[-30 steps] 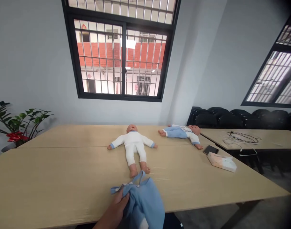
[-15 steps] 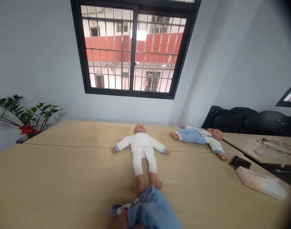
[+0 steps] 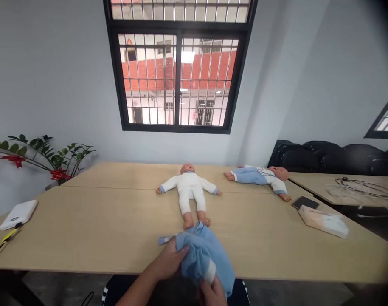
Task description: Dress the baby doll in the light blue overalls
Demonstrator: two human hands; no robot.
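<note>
Blue baby overalls [image 3: 217,250] with a white cuff hang bunched at the table's near edge, just below a doll's feet. My left hand [image 3: 172,258] grips the cloth at its left side, thumb on top. Lower down, my right hand [image 3: 213,292] is closed on the white cuff, its fingers partly hidden. The baby doll [image 3: 191,189] lies on its back in a white top and white trousers with blue-trimmed sleeves, arms spread and bare feet toward me.
A second doll [image 3: 260,175] in blue and white lies at the back right. Nearer are a black phone [image 3: 305,202] and a tissue pack [image 3: 324,221]. At the left are a white power bank [image 3: 19,214] with a cable and a potted plant [image 3: 66,157]. Black chairs [image 3: 327,157] stand behind.
My view has tilted and drawn back, so the table's near edge and the power bank show. Both hands are now plainly visible on the blue overalls, and the white cuff has come into sight.
</note>
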